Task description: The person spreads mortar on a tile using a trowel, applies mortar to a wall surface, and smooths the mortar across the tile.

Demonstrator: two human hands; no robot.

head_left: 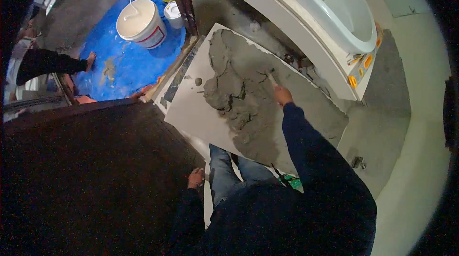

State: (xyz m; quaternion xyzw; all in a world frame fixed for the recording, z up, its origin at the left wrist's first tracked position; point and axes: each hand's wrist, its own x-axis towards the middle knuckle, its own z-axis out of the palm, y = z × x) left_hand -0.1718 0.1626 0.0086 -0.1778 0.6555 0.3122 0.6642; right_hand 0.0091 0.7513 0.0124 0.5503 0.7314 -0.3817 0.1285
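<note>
My right hand is closed around the light handle of a trowel, whose blade is hard to make out against the grey mortar. The wet mortar covers much of a large pale tile or board in front of me. It is heaped and ridged on the left and spread flatter on the right. Low down, my left hand hangs beside the dark brown door-like panel, with its fingers loosely bent and nothing visible in them. My legs show just below the board's near edge.
A white washbasin on a curved counter borders the board at the far right. Yellow-orange clips lie on its corner. On a blue sheet at the far left stand a white bucket and smaller tubs. Another person's foot rests there.
</note>
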